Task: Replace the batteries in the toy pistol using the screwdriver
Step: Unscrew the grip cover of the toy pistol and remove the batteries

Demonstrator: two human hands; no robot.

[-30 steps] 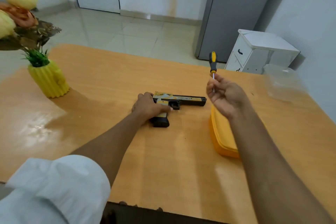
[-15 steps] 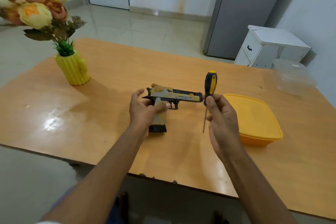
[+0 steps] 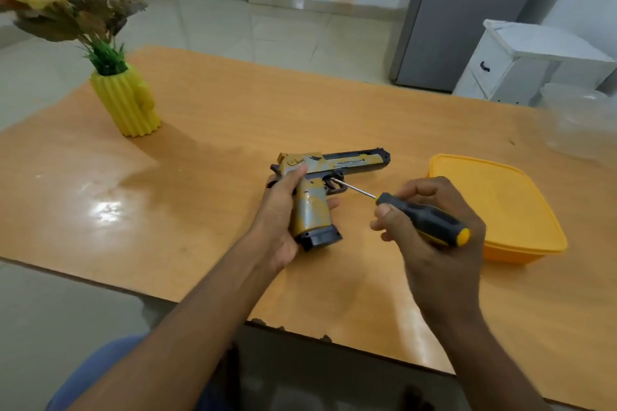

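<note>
A yellow and grey toy pistol with a black slide and black base is held above the wooden table, barrel pointing right. My left hand grips it around the back of the handle. My right hand holds a screwdriver with a black and yellow handle. Its metal shaft points up and left, and the tip sits at the pistol's trigger guard.
A yellow lidded container lies just right of my right hand. A clear plastic tub stands at the far right edge. A yellow vase with flowers is at the back left. A white cabinet stands beyond the table.
My left hand has lifted and turned the pistol upright. My right hand has swung the screwdriver from upright to pointing left, bringing its tip to the trigger area. The camera moved closer.
</note>
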